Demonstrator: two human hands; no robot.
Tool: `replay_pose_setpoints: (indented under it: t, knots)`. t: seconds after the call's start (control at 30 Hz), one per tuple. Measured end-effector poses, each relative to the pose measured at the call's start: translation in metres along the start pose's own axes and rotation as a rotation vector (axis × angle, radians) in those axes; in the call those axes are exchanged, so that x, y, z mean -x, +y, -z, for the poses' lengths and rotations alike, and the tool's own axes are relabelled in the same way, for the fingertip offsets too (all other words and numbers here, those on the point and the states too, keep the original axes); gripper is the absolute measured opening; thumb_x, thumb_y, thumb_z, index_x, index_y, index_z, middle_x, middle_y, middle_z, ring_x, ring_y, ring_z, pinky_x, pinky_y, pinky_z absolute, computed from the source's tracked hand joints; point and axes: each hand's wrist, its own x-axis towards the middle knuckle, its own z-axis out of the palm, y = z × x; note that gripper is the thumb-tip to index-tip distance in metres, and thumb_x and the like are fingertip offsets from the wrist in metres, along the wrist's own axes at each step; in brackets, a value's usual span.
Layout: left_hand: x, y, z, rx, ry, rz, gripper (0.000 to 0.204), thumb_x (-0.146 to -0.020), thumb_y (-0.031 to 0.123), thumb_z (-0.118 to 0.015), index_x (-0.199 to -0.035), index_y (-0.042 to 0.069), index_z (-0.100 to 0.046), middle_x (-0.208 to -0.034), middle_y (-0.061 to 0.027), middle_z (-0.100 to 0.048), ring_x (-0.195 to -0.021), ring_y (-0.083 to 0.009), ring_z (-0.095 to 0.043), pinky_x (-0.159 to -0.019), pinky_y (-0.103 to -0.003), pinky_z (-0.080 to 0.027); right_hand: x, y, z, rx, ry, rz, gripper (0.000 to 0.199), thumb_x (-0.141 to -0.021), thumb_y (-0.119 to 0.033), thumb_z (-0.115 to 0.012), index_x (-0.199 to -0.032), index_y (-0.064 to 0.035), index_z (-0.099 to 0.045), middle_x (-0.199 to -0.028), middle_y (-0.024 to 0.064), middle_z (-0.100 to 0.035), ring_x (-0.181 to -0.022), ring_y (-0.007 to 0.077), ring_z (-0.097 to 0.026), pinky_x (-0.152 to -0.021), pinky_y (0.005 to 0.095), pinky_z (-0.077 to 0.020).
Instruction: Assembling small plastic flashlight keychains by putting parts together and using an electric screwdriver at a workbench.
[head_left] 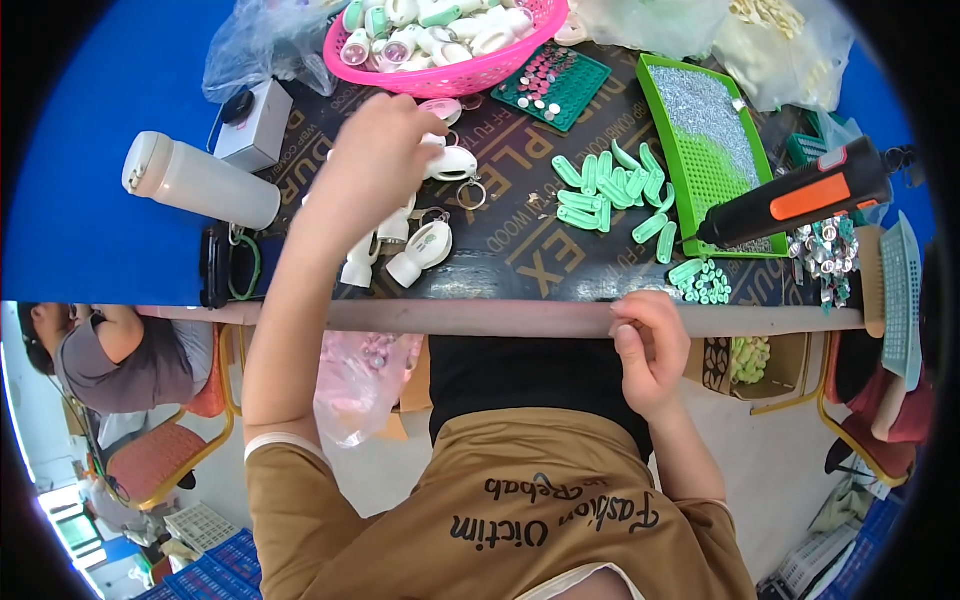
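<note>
My left hand [382,150] reaches over the left part of the table, above white plastic keychain pieces. Its fingers are curled downward; whatever they pinch is hidden by the hand. Close to its fingertips lie a white keychain piece with a pink face [440,110] and another with a metal ring [452,163]. Nearer the front edge, a white keychain piece [420,254] lies under my forearm's right side. My right hand [652,348] rests at the padded table edge [480,317], thumb against bent fingers. Anything small between them cannot be made out.
A pink basket [450,80] heaped with white and green pieces stands at the back. Mint-green plastic parts [610,185] lie right of centre. Beside them are a green tray [685,215] of small silvery parts, a black-and-orange electric screwdriver [800,197], and a teal pegboard [575,108]. A white bottle [205,182] stands left.
</note>
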Motion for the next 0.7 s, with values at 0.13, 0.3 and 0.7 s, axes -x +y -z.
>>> replay_pose_setpoints:
  t: [0.13,0.3,0.7]
  knots:
    - [0.001,0.005,-0.021,-0.085,-0.128,-0.026,0.037,-0.074,0.013,-0.074,-0.109,0.004,-0.065,-0.098,-0.0145,-0.055,-0.103,-0.0327,-0.051,-0.091,-0.041,-0.043,-0.003,-0.003,-0.002,0.042,-0.020,0.039,0.015,-0.083,0.005,-0.059,-0.097,0.0011,-0.063,-0.087,0.0129,-0.061,-0.074,0.0227,-0.058,-0.066,0.0289,-0.0459]
    - [-0.005,0.002,-0.028,-0.042,-0.061,-0.106,0.036,-0.069,0.013,-0.077,-0.100,0.003,-0.062,-0.100,-0.0138,-0.054,-0.103,-0.0326,-0.050,-0.089,-0.041,-0.043,-0.009,-0.009,-0.001,0.083,-0.079,0.047,0.015,-0.083,0.006,-0.058,-0.096,-0.0001,-0.064,-0.086,0.0116,-0.061,-0.074,0.0235,-0.058,-0.065,0.0297,-0.0460]
    - [0.010,0.066,0.005,0.385,0.092,-0.201,0.032,-0.072,-0.002,-0.069,-0.100,0.012,-0.063,-0.103,-0.0097,-0.053,-0.082,-0.0296,-0.060,-0.069,-0.035,-0.050,-0.084,0.007,-0.021,0.765,-0.309,0.215,0.026,-0.079,0.000,-0.062,-0.105,-0.0012,-0.061,-0.099,0.0120,-0.060,-0.092,0.0297,-0.059,-0.077,0.0381,-0.0499]
